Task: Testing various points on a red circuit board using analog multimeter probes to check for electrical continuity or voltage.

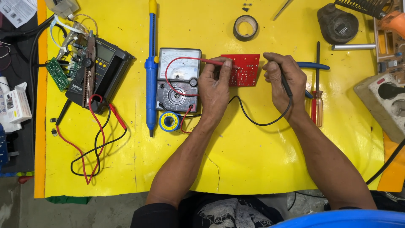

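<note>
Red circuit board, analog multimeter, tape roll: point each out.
Red circuit board (246, 69), head view, bare middle of the board.
Analog multimeter (179, 65), head view, its white dial face.
Tape roll (245, 28), head view, its dark ring.

Both my bare forearms reach forward from the near edge, angling slightly toward each other. My left hand (214, 86) lies palm down, knuckles up, fingers curled together with thumb and forefinger pinched at the tips. My right hand (283, 81) sits just beside it, wrist bent inward, fingers folded in a pen-style pinch.
</note>
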